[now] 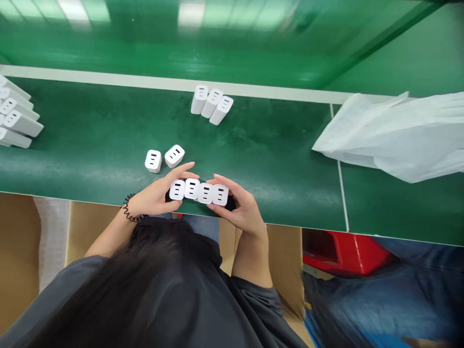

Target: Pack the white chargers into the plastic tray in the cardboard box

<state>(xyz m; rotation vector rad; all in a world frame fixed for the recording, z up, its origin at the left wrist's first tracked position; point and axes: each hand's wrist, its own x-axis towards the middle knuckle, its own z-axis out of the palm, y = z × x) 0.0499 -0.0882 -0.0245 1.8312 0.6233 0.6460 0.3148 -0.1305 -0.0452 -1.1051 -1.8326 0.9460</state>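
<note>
Four to a line, the row of chargers (198, 191) sits just below the middle of the frame, at the near edge of the green tabletop (90, 130), with its slotted faces turned up. The left hand (159, 195) closes on the left end, fingers arched over the top and thumb tucked low. The right hand (241, 208) mirrors it at the right end, so both hands are narrowed around the row and pinch it between them.

To hold such a line well, I judge the squeeze should be even from both ends and straight along the row (a push off that line would likely buckle the middle two out). The fingertips should keep the faces level and the thumbs should bear from beneath. The second block from the left looks a shade higher than its neighbours, so a light press there seems wise.

Something black (230, 203) shows under the row at both ends. Whether it is a tray, a band or a pad I cannot tell, since the hands hide most of it. Nor is it clear whether the row rests on the tabletop or is lifted off it. The pile of chargers (18, 121) at the upper left is cut by the frame edge, dark hair covers the lower middle, and the red bin (344, 251) at the lower right is half hidden beneath the tabletop.
</note>
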